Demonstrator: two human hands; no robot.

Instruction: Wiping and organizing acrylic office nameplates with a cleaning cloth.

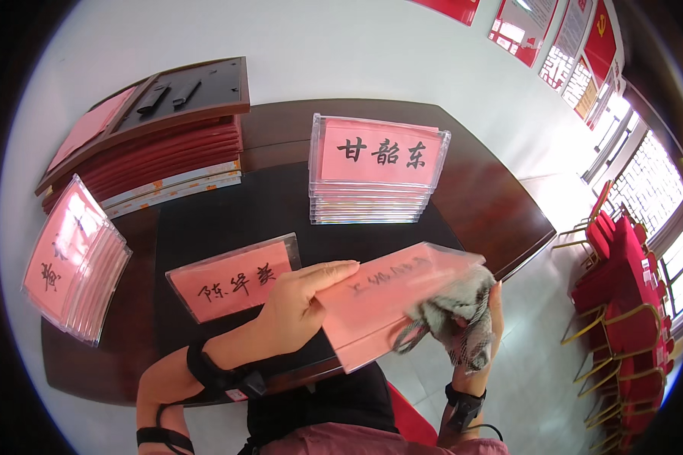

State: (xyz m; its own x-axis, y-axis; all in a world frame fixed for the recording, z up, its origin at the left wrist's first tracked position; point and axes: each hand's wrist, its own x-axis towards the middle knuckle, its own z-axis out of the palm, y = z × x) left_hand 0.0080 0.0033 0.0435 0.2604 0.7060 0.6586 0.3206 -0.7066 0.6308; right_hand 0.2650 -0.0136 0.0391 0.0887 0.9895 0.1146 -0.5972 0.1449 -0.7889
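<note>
My left hand (296, 304) grips the left end of a clear acrylic name-card holder (370, 318) with a pink card inside, tilted above the desk's front edge. Its handwriting is blurred. A grey checked cloth (461, 318) is bunched in my right hand (496, 310) and pressed against the holder's right end. Most of those fingers are hidden behind the cloth. Under my left wrist's far side, another pink name-card holder (233, 278) lies on the black desk inlay. A stack of such holders (378, 165) stands farther back, and a second stack (74, 261) leans at the left.
A dark wooden desk (478, 187) meets a white wall. At its back left, red folders (159, 153) are piled beneath a wood-framed tray (199, 91) holding two black objects. To the right are red-draped tables (626, 273) and gold-framed chairs (637, 335).
</note>
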